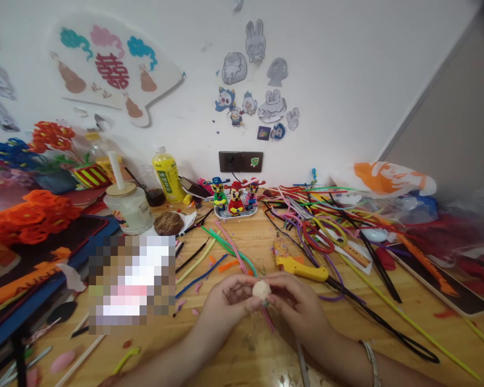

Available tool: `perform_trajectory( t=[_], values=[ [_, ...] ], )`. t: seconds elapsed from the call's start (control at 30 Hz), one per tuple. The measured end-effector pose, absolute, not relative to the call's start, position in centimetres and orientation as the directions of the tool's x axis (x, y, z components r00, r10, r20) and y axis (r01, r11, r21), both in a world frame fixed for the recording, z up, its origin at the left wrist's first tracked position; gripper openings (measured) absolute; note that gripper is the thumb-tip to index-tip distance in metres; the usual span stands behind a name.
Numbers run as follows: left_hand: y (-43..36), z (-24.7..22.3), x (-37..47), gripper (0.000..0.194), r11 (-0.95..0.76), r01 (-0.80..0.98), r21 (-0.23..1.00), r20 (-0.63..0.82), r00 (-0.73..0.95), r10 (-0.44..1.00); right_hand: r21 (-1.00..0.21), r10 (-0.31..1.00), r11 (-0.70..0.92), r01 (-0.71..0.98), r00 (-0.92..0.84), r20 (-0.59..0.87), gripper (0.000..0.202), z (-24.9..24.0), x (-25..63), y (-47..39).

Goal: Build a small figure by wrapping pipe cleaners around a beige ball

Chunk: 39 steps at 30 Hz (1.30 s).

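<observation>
Between my two hands, over the front middle of the table, is a small cream-coloured ball (261,291) with a rough surface. My left hand (229,301) pinches it from the left with thumb and fingers. From the other side my right hand (297,301) is closed on the same ball. A pink pipe cleaner (234,244) shows behind the hands, and pink stems also show below the ball; whether they join it I cannot tell. Just beyond my right hand lies a yellow glue gun (302,267) with its black cord trailing right.
Three small figures (235,200) stand on a white tray at the wall. Many pipe cleaners (306,215) are heaped at the right. Along the left are a glass jar (129,209), a yellow bottle (168,174) and orange pipe-cleaner flowers (32,215). A blurred patch (131,285) covers part of the table.
</observation>
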<state>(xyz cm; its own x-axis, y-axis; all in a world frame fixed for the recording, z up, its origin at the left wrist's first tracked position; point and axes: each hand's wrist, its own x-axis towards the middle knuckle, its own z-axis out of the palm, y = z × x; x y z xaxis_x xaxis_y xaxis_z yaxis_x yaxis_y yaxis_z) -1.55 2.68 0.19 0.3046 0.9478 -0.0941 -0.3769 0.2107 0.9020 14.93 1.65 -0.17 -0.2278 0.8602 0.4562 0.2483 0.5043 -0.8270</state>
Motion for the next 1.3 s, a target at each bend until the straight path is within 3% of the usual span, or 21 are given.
perform_trajectory(
  t=[0.27, 0.53, 0.77, 1.03, 1.3],
  values=[
    [2.59, 0.25, -1.67, 0.026, 0.201, -0.320, 0.926, -0.094, 0.319, 0.943, -0.835, 0.857, 0.513, 0.198, -0.175, 0.485, 0.013, -0.34, 14.88, 1.45],
    [2.52, -0.13, -1.55, 0.022, 0.032, -0.258, 0.966, 0.048, 0.294, 0.955, -0.857, 0.869, 0.485, 0.174, -0.204, 0.451, 0.014, -0.30, 14.68, 1.45],
    [2.20, -0.43, -1.39, 0.022, 0.148, -0.343, 0.928, -0.007, 0.380, 0.925, -0.892, 0.896, 0.432, 0.134, -0.179, 0.407, 0.012, -0.66, 14.67, 1.56],
    [2.14, -0.26, -1.23, 0.018, 0.148, -0.346, 0.926, 0.008, 0.411, 0.912, -0.891, 0.890, 0.446, 0.080, -0.142, 0.433, 0.011, -0.31, 14.46, 1.94],
    [1.88, -0.10, -0.98, 0.019, 0.293, -0.409, 0.864, -0.058, 0.497, 0.866, -0.921, 0.913, 0.388, -0.043, -0.117, 0.390, 0.016, 0.03, 14.20, 2.07]
  ],
)
